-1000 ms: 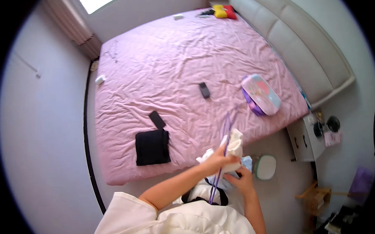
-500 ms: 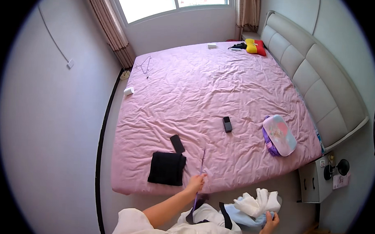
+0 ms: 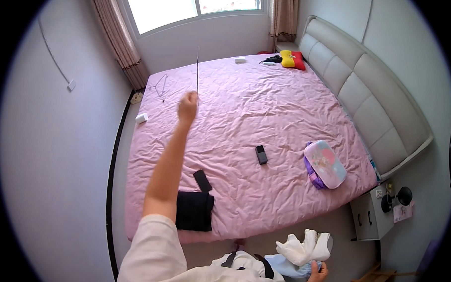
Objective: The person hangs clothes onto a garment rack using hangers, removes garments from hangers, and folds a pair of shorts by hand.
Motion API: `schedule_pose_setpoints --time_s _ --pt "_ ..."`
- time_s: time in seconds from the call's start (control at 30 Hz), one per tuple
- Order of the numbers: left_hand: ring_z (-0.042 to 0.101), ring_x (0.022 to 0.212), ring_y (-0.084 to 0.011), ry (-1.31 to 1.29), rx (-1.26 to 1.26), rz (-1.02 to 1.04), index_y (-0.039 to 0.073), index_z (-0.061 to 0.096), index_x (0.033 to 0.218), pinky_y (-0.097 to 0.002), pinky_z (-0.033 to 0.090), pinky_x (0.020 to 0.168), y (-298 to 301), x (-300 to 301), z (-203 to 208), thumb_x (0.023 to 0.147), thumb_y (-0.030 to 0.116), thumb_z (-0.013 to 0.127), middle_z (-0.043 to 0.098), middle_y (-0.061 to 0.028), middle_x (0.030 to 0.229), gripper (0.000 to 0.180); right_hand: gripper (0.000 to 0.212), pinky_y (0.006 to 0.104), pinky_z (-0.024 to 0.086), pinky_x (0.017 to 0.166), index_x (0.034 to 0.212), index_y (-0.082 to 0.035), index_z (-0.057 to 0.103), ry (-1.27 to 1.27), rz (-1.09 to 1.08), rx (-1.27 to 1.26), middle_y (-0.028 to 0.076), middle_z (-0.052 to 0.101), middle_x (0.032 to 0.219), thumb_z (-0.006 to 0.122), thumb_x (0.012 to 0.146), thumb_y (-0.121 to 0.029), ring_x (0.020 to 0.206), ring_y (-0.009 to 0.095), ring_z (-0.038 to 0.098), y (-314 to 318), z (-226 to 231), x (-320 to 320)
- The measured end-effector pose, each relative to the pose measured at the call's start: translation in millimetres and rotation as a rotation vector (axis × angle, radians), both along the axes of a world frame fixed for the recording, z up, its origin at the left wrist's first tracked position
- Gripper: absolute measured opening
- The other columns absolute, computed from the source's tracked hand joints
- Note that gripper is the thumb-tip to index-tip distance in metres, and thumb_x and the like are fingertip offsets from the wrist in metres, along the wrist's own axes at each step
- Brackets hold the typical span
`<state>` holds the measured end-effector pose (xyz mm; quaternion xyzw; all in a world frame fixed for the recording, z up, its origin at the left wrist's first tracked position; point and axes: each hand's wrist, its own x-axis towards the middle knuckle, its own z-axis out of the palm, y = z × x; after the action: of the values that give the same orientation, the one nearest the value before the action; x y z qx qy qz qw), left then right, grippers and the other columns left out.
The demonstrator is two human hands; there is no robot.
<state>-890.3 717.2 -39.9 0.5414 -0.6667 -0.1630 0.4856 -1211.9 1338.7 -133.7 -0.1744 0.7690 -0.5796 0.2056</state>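
Note:
Stretched out over the bed, my left hand is closed on a thin clothes hanger, seen almost edge-on. A second hanger lies on the pink sheet beyond it, near the bed's far left corner. Low on the right, my right hand grips a bundle of clothes, with a bunched white piece on top and light blue cloth underneath. Below my left forearm lies a folded black cloth, partly covered by the arm, with a black phone beside it.
The bed also carries a small dark device, a pastel and purple backpack, a red and yellow pillow and small white boxes. A padded headboard stands right, a nightstand near its close end.
My left hand has swung up and forward from the bed's near edge to above its far left part, carrying the hanger. My right hand keeps hold of the clothes, slightly lower.

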Motion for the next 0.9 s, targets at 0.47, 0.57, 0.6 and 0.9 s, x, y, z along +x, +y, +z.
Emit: schedule_pose_setpoints --time_s 0.47,0.57,0.6,0.9 --pt "0.037 0.122 -0.0236 0.254 0.524 -1.559 0.006 0.035 0.132 -0.0361 0.028 0.102 404.1 -170.5 -24.2 0.073 0.035 0.071 0.041 -0.0115 0.132 0.075 0.019 0.0269 0.041 0.069 0.074 0.002 0.056 0.031 0.498 -0.073 0.007 0.056 0.083 0.070 0.069 -0.010 0.075 0.013 0.051 -60.2 71.0 33.4" --pt "0.040 0.120 -0.0227 0.348 0.650 -1.463 0.006 0.036 0.131 -0.0353 0.029 0.101 420.5 -167.6 -27.0 0.075 0.035 0.069 0.042 -0.0109 0.130 0.071 0.024 0.0276 0.040 0.070 0.075 0.003 0.056 0.051 0.576 -0.181 0.008 0.056 0.086 0.071 0.071 -0.015 0.078 0.015 0.051 -65.9 84.0 37.4" --pt "0.040 0.120 -0.0227 0.346 0.647 -1.464 0.006 0.036 0.131 -0.0353 0.029 0.101 423.3 -166.8 -26.2 0.075 0.035 0.069 0.042 -0.0109 0.130 0.071 0.024 0.0276 0.040 0.070 0.075 0.003 0.056 0.052 0.576 -0.184 0.008 0.056 0.086 0.071 0.071 -0.015 0.078 0.015 0.051 -64.9 89.0 37.9" --pt "0.048 0.109 -0.0224 0.526 0.710 -1.224 0.005 0.048 0.123 -0.0325 0.036 0.093 462.4 -174.0 -18.1 0.083 0.024 0.061 0.051 -0.0111 0.118 0.046 0.015 0.0273 0.040 0.071 0.074 0.003 0.056 0.005 0.645 -0.184 0.010 0.056 0.086 0.065 0.070 -0.009 0.077 0.017 0.051 -44.6 110.3 29.8"
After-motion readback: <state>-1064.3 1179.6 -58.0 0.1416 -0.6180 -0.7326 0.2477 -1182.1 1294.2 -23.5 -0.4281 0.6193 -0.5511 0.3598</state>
